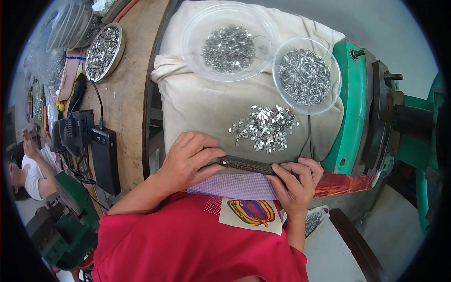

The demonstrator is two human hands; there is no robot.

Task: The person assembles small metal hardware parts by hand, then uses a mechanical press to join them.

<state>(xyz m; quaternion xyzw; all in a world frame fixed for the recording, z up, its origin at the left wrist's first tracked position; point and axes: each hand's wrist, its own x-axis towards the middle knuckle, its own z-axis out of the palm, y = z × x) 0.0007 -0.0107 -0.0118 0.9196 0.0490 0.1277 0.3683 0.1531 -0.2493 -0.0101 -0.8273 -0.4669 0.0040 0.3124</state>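
A dark, narrow bar with a row of small notches lies crosswise close to my body, at the near edge of the cloth. My left hand is closed on its left end, fingertips and thumb at the tip. At the right end, my right hand grips it between thumb and fingers. One tiny shiny piece shows near the bar's left end; what sits in the notches is too small to tell. Just beyond the bar, a loose pile of small flat silvery metal pieces is spread on the beige cloth.
Two clear plastic bowls, a larger one and a smaller one, hold thin metal pieces. Green machinery stands at right. On the wooden bench are a dish of metal bits and a black power bank with cables. Another person is far left.
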